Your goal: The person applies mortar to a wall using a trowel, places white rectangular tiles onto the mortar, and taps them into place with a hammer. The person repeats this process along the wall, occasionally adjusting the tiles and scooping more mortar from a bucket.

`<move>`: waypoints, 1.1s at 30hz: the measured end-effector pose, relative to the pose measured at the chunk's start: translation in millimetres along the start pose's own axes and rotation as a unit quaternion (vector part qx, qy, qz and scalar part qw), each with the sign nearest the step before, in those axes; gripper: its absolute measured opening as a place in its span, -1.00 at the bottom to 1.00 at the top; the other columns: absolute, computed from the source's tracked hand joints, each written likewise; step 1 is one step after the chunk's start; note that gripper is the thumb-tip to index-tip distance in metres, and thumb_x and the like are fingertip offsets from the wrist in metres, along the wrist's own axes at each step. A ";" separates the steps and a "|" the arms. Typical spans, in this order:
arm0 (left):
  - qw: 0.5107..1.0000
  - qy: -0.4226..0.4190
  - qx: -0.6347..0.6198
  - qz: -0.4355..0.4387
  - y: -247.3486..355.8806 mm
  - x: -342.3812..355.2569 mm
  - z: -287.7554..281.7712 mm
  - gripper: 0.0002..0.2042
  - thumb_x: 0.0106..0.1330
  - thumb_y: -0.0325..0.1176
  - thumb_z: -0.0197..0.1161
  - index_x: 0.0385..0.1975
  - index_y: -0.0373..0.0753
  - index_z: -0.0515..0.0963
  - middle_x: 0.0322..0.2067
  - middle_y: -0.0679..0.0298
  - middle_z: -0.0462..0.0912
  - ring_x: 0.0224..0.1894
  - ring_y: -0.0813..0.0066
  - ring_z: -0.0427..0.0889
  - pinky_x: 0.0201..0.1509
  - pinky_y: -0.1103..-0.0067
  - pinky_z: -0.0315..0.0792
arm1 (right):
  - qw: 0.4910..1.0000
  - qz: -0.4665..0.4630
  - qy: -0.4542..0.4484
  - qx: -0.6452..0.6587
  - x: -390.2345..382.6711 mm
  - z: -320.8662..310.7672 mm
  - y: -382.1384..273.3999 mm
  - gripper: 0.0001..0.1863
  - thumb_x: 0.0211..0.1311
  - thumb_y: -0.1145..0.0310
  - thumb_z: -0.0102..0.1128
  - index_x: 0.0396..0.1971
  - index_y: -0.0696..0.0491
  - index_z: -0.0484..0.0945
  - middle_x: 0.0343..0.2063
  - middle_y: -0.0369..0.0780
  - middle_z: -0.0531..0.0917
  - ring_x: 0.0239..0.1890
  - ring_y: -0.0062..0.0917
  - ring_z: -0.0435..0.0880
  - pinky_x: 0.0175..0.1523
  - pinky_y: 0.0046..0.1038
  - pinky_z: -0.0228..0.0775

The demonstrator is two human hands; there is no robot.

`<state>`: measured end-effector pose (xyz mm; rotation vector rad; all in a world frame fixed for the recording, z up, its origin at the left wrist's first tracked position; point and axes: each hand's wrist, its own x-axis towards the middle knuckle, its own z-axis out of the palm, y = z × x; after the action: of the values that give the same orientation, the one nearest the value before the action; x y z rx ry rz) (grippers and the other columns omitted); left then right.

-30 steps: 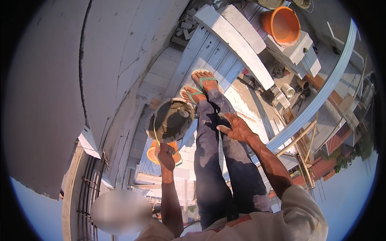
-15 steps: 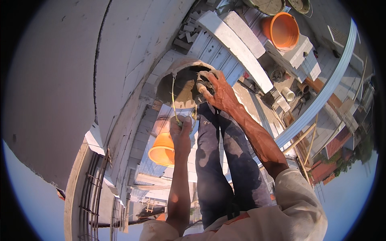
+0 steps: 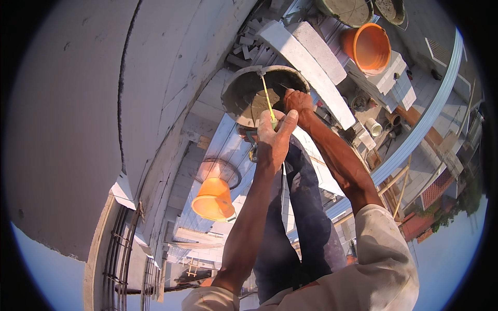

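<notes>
A round, mortar-smeared bucket (image 3: 239,115) with grey wet mortar (image 3: 259,103) inside is in front of me, its mouth turned toward me. My left hand (image 3: 274,137) is closed on the lower end of a yellow-green cord-like handle (image 3: 267,94), whose upper end is fixed at the bucket's far rim. My right hand (image 3: 298,101) is curled into a fist at the right inner side of the bucket. Its fingertips are turned away, so what they grip is hidden. A thin dark edge shows in the mortar beside that fist.
Below left, an orange bucket (image 3: 213,199) stands beside a dark hoop. Another orange bucket (image 3: 371,49) rests on pale blocks at upper right, near mortar tubs (image 3: 348,11). Long white blocks (image 3: 306,67) lie beyond my right hand. A grey plastered wall (image 3: 62,124) fills the left side.
The bucket has moved right and slightly up. My left hand has risen and shifted right with the handle. My right hand has gone from spread, bent fingers at the rim to a fist inside.
</notes>
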<state>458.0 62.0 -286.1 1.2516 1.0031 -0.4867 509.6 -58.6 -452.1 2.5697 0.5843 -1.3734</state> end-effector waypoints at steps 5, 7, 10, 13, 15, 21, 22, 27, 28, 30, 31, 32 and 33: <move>1.000 -0.010 -0.029 -0.004 -9.4 -1.3 -2.5 -0.66 0.40 -0.02 0.38 -0.22 -0.17 0.50 -0.44 0.43 0.44 -0.43 0.69 0.36 -0.35 0.65 0.28 | 0.999 -0.012 0.004 0.042 -55.6 -20.9 10.2 -0.73 0.40 0.34 0.07 -0.06 0.20 0.57 -0.28 -0.01 0.73 -0.26 -0.21 0.82 -0.28 -0.26 0.68; 0.998 0.001 -0.061 -0.001 -26.8 6.4 -18.1 -0.73 0.45 -0.12 0.35 -0.20 -0.18 0.50 -0.45 0.43 0.44 -0.44 0.70 0.37 -0.35 0.65 0.28 | 0.996 0.019 0.035 0.079 -66.8 -6.2 11.7 -0.73 0.42 0.33 0.05 -0.07 0.21 0.53 -0.30 0.03 0.72 -0.26 -0.16 0.81 -0.29 -0.21 0.68; 0.998 0.010 -0.053 0.027 -36.8 12.5 -44.6 -0.77 0.49 -0.20 0.29 -0.13 -0.24 0.52 -0.39 0.37 0.53 -0.41 0.64 0.45 -0.30 0.63 0.39 | 0.998 -0.015 0.029 0.059 -68.9 -2.7 14.7 -0.73 0.45 0.32 0.00 -0.07 0.22 0.48 -0.31 0.07 0.69 -0.31 -0.11 0.80 -0.30 -0.18 0.67; 0.998 0.055 -0.015 -0.004 -32.0 13.4 -80.5 -0.73 0.50 -0.18 0.27 -0.05 -0.28 0.53 -0.35 0.32 0.58 -0.36 0.60 0.54 -0.19 0.59 0.46 | 0.996 -0.053 0.044 0.057 -62.3 -12.9 7.5 -0.72 0.48 0.34 -0.05 -0.04 0.25 0.47 -0.30 0.07 0.66 -0.32 -0.11 0.80 -0.35 -0.21 0.67; 0.994 0.093 -0.023 -0.047 -65.4 25.1 -106.5 -0.73 0.53 -0.18 0.23 -0.02 -0.27 0.54 -0.35 0.35 0.59 -0.35 0.60 0.54 -0.13 0.59 0.45 | 0.992 -0.057 0.099 0.058 -48.1 -13.5 -0.7 -0.72 0.49 0.36 -0.07 -0.03 0.25 0.47 -0.29 0.07 0.66 -0.32 -0.11 0.80 -0.36 -0.22 0.67; 0.981 0.121 0.150 0.032 -76.8 46.3 -137.3 -0.68 0.55 -0.30 0.18 0.17 -0.33 0.47 -0.13 0.21 0.70 -0.04 0.39 0.69 0.08 0.46 0.47 | 0.993 -0.063 -0.007 0.096 9.8 40.2 -18.0 -0.69 0.47 0.31 0.00 -0.01 0.22 0.53 -0.13 0.11 0.68 -0.21 -0.03 0.80 -0.22 -0.17 0.71; 0.978 0.126 0.164 0.032 -88.5 47.8 -144.5 -0.66 0.54 -0.31 0.19 0.20 -0.33 0.46 -0.11 0.18 0.70 -0.02 0.37 0.69 0.09 0.45 0.47 | 0.987 -0.093 -0.044 0.123 19.1 44.4 -13.5 -0.67 0.44 0.27 0.06 0.00 0.22 0.54 -0.10 0.11 0.68 -0.20 -0.03 0.80 -0.18 -0.16 0.70; 0.959 0.115 0.259 -0.032 -107.9 3.9 -166.0 -0.52 0.44 -0.27 0.26 0.26 -0.40 0.45 0.03 0.00 0.67 0.12 0.17 0.64 0.22 0.38 0.44 | 0.913 -0.234 0.013 0.335 9.5 72.3 45.4 -0.42 0.28 0.02 0.35 0.06 0.21 0.54 -0.35 0.07 0.72 -0.22 -0.02 0.75 -0.01 -0.11 0.62; 0.960 0.113 0.251 -0.040 -98.0 -12.8 -159.7 -0.50 0.41 -0.26 0.28 0.26 -0.42 0.45 0.06 -0.03 0.65 0.16 0.12 0.62 0.25 0.35 0.43 | 0.891 -0.258 0.050 0.371 7.7 99.7 64.7 -0.38 0.27 -0.03 0.36 0.09 0.20 0.54 -0.43 0.07 0.71 -0.26 -0.01 0.74 -0.03 -0.08 0.59; 0.957 0.125 0.262 -0.013 -128.3 -42.5 -168.5 -0.47 0.37 -0.24 0.28 0.25 -0.45 0.46 0.14 -0.09 0.60 0.25 0.03 0.56 0.34 0.29 0.40 | 0.938 -0.176 -0.046 0.295 -31.9 53.6 68.1 -0.39 0.25 -0.07 0.38 0.04 0.16 0.59 -0.46 0.06 0.70 -0.31 -0.03 0.72 -0.07 -0.06 0.56; 0.950 0.137 0.280 0.027 -161.3 -61.7 -178.9 -0.46 0.36 -0.24 0.28 0.24 -0.47 0.46 0.19 -0.12 0.57 0.30 -0.02 0.51 0.39 0.26 0.37 | 0.953 -0.140 -0.095 0.252 -53.0 30.5 65.1 -0.40 0.24 -0.09 0.38 0.02 0.14 0.61 -0.47 0.06 0.69 -0.33 -0.04 0.72 -0.09 -0.05 0.54; 0.937 0.113 0.331 -0.005 -171.3 -84.7 -181.6 -0.45 0.35 -0.22 0.29 0.24 -0.45 0.46 0.22 -0.13 0.54 0.33 -0.03 0.48 0.41 0.25 0.35 | 0.949 -0.121 -0.079 0.281 -62.8 33.7 63.9 -0.41 0.22 -0.11 0.39 -0.03 0.13 0.64 -0.48 0.06 0.69 -0.34 -0.04 0.71 -0.11 -0.07 0.53; 0.920 0.090 0.380 -0.038 -177.5 -109.0 -183.1 -0.45 0.35 -0.20 0.30 0.25 -0.43 0.46 0.25 -0.14 0.51 0.35 -0.04 0.45 0.43 0.23 0.32 | 0.944 -0.103 -0.062 0.309 -70.9 41.9 64.1 -0.41 0.21 -0.13 0.40 -0.07 0.13 0.66 -0.49 0.05 0.68 -0.35 -0.04 0.71 -0.13 -0.08 0.52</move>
<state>198.3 159.2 -290.6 1.9822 1.0544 -0.8862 469.0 -148.9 -419.2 2.9085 0.4658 -2.0489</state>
